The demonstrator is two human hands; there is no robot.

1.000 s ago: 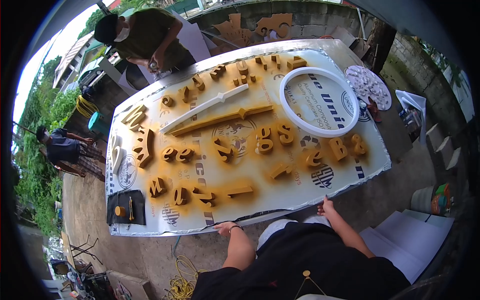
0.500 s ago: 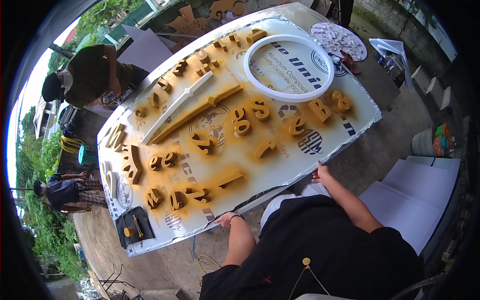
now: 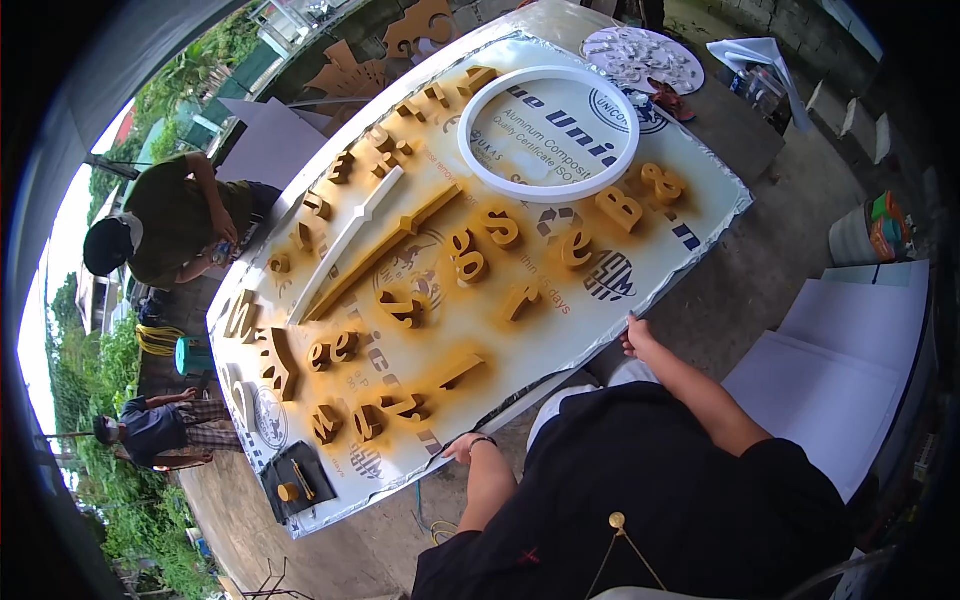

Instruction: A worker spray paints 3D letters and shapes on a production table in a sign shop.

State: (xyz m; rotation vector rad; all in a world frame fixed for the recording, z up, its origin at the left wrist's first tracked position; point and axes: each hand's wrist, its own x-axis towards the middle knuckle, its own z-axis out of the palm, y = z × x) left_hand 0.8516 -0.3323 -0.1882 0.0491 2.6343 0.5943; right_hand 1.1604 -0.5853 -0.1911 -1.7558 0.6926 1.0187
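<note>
Gripping the near edge of a large white panel (image 3: 565,350), the left hand (image 3: 462,447) was folded over it; the right hand (image 3: 634,336), farther along that edge to the right, was curled on it in a loose fist. Fingers beneath the panel could not be seen. The panel spread out directly ahead of both hands, carrying raised gold-coated letters (image 3: 503,230) ringed by hazy gold overspray (image 3: 484,358). Just beyond the left hand lay a slim gold piece (image 3: 462,371). Farther beyond that hand ran a long gold bar (image 3: 385,253) with a long white bar (image 3: 365,212) beside it. To the left of the left hand lay a black sheet (image 3: 283,467) bearing a small gold disc (image 3: 288,492); a gold crown shape (image 3: 278,366) lay beyond the sheet. Beyond the right hand and a little to its left, a large white ring (image 3: 548,194) lay flat. To the right of the right hand rested broad white sheets (image 3: 820,370). Past the panel, ahead and left of the left hand, stood a person in a dark green shirt (image 3: 163,228); a second person (image 3: 155,425) stood well to that hand's left
</note>
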